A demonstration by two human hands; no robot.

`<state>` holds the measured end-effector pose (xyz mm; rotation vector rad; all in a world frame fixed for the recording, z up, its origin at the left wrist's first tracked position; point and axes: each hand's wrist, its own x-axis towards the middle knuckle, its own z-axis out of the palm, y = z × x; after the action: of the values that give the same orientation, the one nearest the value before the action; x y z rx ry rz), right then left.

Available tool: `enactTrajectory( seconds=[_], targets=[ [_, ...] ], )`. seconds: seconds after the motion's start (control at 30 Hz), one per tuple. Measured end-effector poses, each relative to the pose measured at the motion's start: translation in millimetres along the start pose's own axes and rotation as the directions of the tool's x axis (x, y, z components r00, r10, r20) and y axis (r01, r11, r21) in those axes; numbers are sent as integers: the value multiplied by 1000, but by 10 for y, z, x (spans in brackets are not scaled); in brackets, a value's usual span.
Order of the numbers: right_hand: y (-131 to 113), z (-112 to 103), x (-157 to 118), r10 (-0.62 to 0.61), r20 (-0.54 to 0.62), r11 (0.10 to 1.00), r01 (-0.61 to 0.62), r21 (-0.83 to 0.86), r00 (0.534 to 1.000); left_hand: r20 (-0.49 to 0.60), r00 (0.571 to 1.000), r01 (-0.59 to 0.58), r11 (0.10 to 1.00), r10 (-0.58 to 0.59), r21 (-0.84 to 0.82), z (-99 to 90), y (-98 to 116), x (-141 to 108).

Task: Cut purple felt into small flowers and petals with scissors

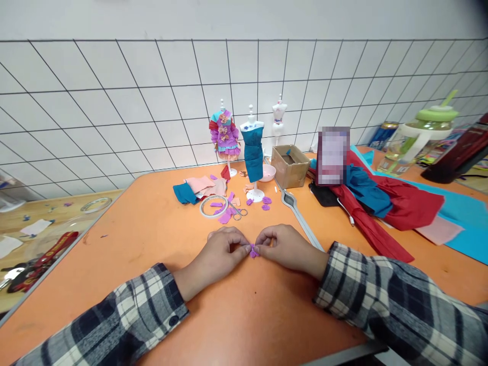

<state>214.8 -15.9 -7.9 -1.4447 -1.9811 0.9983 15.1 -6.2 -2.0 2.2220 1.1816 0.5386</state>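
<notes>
Just above the orange table (125,223), a small gathered purple piece (253,252) is pinched between my two hands. My left hand (223,252) closes thumb and fingertips on its left side. On its right side, my right hand (284,247) holds it between thumb and forefinger. Beyond my hands lie small scissors (239,214), a roll of tape (201,208), purple scraps (224,218) and two purple rounded pieces (266,207). A small dress form in a teal dress (253,152) stands behind them.
Further back are a dressed form (224,134), a bare white form (279,114), a cardboard box (290,168), a pink bowl (269,173) and a propped phone (331,157). At right lie red cloth (412,201), blue sheets (467,239) and a green-lidded bottle (414,140).
</notes>
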Motion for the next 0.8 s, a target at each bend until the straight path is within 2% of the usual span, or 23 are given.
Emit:
enactTrajectory(
  seconds=[0.13, 0.27, 0.5, 0.63, 0.7, 0.8],
  targets=[
    [25, 18, 6, 35, 61, 995, -40, 94, 998, -6, 1000, -1, 999, 1, -48, -24, 56, -7],
    [11, 6, 10, 18, 37, 986, -24, 163, 999, -34, 999, 0, 995, -4, -101, -21, 66, -13],
    [-10, 6, -1, -134, 39, 990, 135, -28, 990, 6, 1000, 19, 968, -18, -251, -3, 54, 1],
    [-1, -19, -19, -185, 95, 954, 202, -223, 978, 27, 1000, -9, 995, 12, -95, -17, 60, -18],
    [4, -27, -37, -178, 97, 923, 200, -328, 979, -29, 999, -26, 998, 28, 55, -21, 62, -40],
    [0, -18, -68, -142, 86, 890, 165, -425, 986, -117, 984, -102, 962, 136, 255, -21, 71, -66]
  ],
)
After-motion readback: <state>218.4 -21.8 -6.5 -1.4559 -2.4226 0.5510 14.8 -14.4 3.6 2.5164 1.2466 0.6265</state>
